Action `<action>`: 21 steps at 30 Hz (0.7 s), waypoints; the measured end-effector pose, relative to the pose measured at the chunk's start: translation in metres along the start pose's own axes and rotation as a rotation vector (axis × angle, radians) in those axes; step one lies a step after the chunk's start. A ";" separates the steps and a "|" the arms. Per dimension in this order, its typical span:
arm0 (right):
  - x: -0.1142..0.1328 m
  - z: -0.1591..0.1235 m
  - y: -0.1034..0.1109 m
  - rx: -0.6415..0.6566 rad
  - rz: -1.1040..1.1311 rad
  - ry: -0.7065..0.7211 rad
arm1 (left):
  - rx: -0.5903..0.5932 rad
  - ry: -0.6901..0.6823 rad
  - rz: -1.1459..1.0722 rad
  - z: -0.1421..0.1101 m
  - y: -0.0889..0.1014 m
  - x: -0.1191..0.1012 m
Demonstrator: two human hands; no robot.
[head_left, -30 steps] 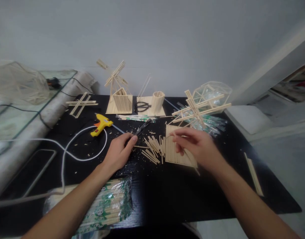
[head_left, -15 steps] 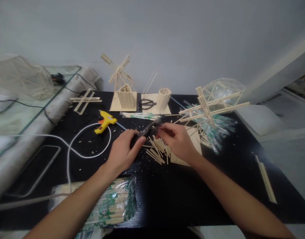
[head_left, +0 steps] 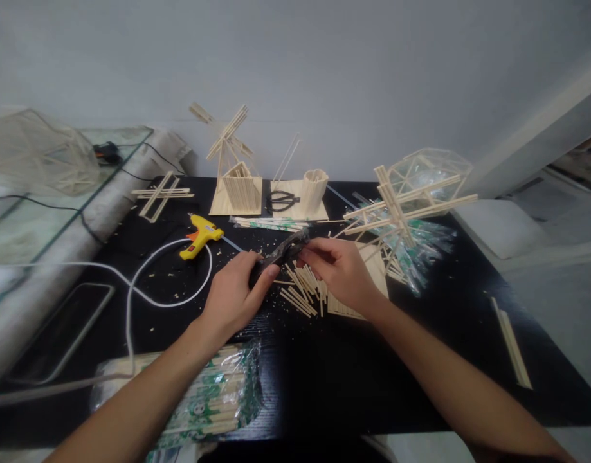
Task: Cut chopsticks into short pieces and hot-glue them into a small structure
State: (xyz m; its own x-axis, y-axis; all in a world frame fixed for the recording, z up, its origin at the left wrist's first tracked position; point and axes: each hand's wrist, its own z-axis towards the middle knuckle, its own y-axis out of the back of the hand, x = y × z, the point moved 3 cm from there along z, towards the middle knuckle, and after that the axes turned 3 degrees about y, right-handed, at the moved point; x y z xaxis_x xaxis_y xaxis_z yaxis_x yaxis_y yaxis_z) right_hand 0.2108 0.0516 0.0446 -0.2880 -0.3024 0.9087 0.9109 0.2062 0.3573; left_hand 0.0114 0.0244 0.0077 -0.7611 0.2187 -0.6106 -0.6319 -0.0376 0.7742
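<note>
Between my two hands is a dark, wrinkled strip-like object [head_left: 291, 245]; its exact kind I cannot make out. My left hand [head_left: 235, 286] grips its near left end, the thumb lying along it. With thumb and fingers pinched, my right hand [head_left: 341, 270] holds the other end. Below the object lies a loose heap of short cut wooden sticks [head_left: 302, 289]. A flat wooden stick panel [head_left: 343, 306] is partly hidden under my right hand. To the left of my left hand rests a yellow glue gun [head_left: 199, 236] with a white cable.
Stick models on flat bases [head_left: 242, 193] [head_left: 315, 196] stand at the back, with black scissors [head_left: 281, 200] beside one. A stick cross [head_left: 394, 202] lies right, by wrapped sticks [head_left: 423, 244]. A bag of chopsticks [head_left: 218, 399] and a phone-like frame [head_left: 85, 331] are nearer.
The view has shifted slightly. Both hands stay on the dark object, which keeps nearly the same place and tilt.
</note>
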 end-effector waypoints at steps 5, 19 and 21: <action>0.002 0.000 0.000 -0.001 0.023 -0.009 | 0.000 0.004 0.016 -0.001 0.000 0.000; -0.006 -0.004 -0.008 0.005 0.130 -0.085 | 0.009 0.084 0.260 -0.003 0.001 -0.006; -0.008 -0.004 -0.009 0.003 0.146 -0.094 | 0.021 0.093 0.260 -0.002 0.001 -0.005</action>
State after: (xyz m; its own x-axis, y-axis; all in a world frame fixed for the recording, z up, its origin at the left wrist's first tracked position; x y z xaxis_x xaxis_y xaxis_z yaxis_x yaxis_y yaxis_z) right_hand 0.2063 0.0488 0.0331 -0.1795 -0.1804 0.9671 0.9444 0.2438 0.2208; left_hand 0.0147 0.0210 0.0111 -0.9080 0.1140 -0.4031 -0.4113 -0.0604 0.9095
